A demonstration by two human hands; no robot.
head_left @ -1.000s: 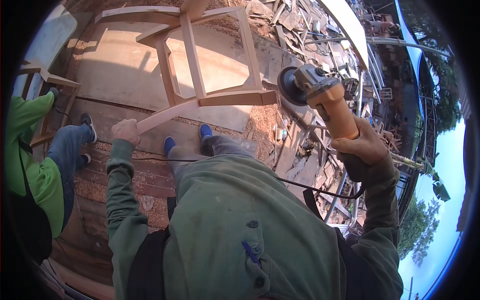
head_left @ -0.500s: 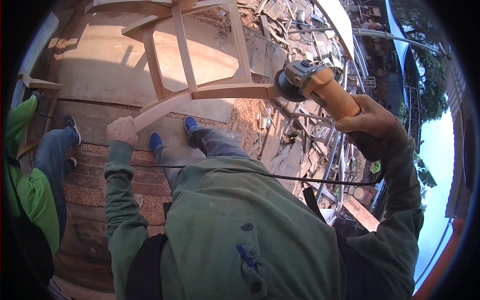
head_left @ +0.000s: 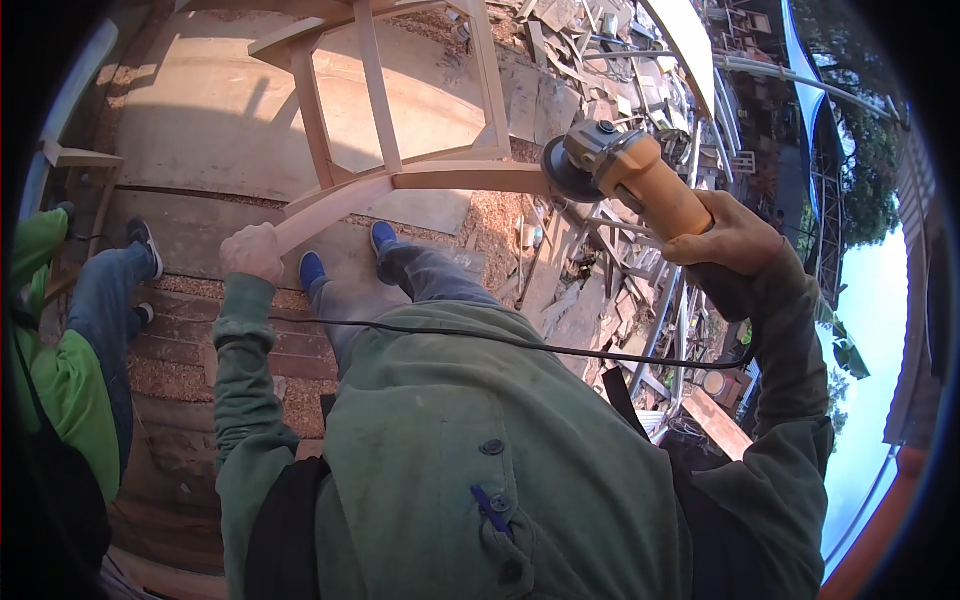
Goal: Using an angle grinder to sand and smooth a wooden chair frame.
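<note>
My left hand (head_left: 251, 250) grips the end of a pale curved wooden leg (head_left: 335, 205) on an unfinished wooden chair frame (head_left: 380, 80) at the upper middle. My right hand (head_left: 725, 232) is wrapped round the body of an orange angle grinder (head_left: 650, 185), whose dark disc (head_left: 565, 168) is at the right end of the chair's curved lower piece (head_left: 470, 176); whether they touch I cannot tell. A black cord (head_left: 500, 342) runs from the grinder across my torso.
At the left a co-worker in a green top (head_left: 75, 400) stands beside another wooden frame (head_left: 85, 158). Flat boards (head_left: 200, 130) lie under the chair among shavings. Wood scraps and metal pipes (head_left: 675, 330) fill the right, below a blue tarp (head_left: 800, 110).
The grinder has shifted toward the end of the chair piece, and its cord has swung across my torso. The chair and surroundings sit further left and higher in view than a second ago.
</note>
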